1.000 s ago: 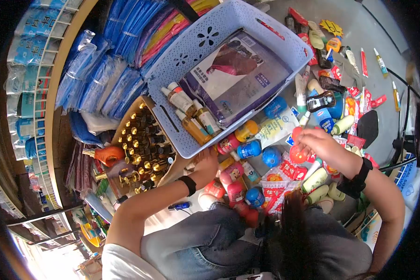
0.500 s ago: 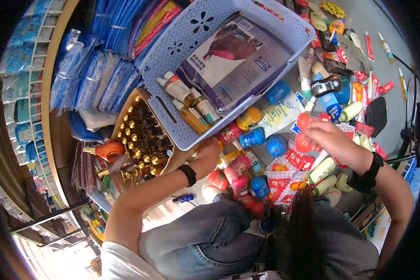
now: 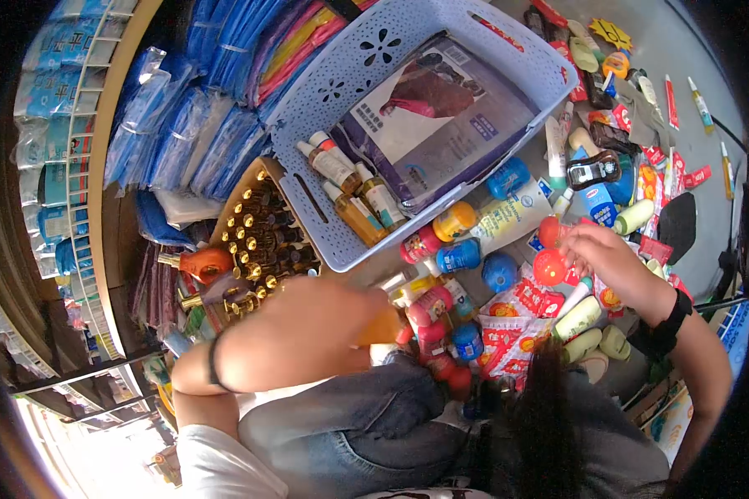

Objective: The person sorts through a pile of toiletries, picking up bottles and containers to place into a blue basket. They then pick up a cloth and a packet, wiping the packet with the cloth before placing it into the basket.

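Note:
My left hand (image 3: pixel 308 328), smeared by motion, is over my leg near the basket's lower corner. An amber bottle (image 3: pixel 380 328), also blurred, shows at its fingers. To the right, my right hand (image 3: pixel 597 256) has curled fingers against a red rounded bottle (image 3: pixel 549 267); the far side of the grip is hidden. Several amber bottles (image 3: pixel 356 218) lean in the near left corner of the blue plastic basket (image 3: pixel 308 104). Between my hands lie a pink bottle (image 3: pixel 430 306), a blue bottle (image 3: pixel 459 255), a blue ball-shaped container (image 3: pixel 499 272) and red-and-white packets (image 3: pixel 508 320).
A flat purple package (image 3: pixel 449 108) lies in the basket. Left of it stands a carton (image 3: pixel 266 175) of gold-capped bottles, below blue plastic-wrapped packs (image 3: pixel 183 133). Tubes, pale green bottles (image 3: pixel 578 320) and a dark bottle (image 3: pixel 592 170) are scattered on the right.
My left hand has come back from the basket's lower corner toward my body, with the amber bottle now showing at its fingers. My right hand stays at the red bottle. The view has shifted slightly.

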### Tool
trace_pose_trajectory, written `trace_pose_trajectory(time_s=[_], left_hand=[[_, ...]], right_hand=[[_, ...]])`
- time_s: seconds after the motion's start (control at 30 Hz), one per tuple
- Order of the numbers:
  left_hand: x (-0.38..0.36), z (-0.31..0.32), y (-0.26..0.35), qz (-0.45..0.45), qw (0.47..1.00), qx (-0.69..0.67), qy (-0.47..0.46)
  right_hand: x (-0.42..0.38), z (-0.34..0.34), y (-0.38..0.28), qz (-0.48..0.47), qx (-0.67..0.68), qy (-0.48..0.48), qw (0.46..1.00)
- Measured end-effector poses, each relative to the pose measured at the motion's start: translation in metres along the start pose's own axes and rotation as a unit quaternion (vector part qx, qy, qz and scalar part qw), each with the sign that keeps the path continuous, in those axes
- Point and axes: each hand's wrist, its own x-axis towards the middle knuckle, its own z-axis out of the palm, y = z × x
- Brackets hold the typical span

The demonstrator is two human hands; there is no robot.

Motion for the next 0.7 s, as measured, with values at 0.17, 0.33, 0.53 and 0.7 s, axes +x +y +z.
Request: trace_pose_trajectory(time_s=[0.17,0.33,0.53,0.7], left_hand=[[0.008,-0.035,-0.021,-0.015,0.944,0.109,0.311],[0.088,0.003,-0.084,0.045,0.928,0.274,0.248],[0.102,0.051,-0.109,0.066,0.968,0.182,0.162],[0.097,0.047,-0.116,0.091,0.946,0.184,0.25]], right_hand=[[-0.002,0.0,-0.003,0.001,-0.003,-0.001,1.0],[-0.003,-0.002,-0.001,-0.001,0.003,-0.005,1.0],[0.001,-0.007,0.007,-0.007,0.005,-0.001,1.0],[0.002,-0.005,0.004,-0.001,0.019,-0.003,1.0]])
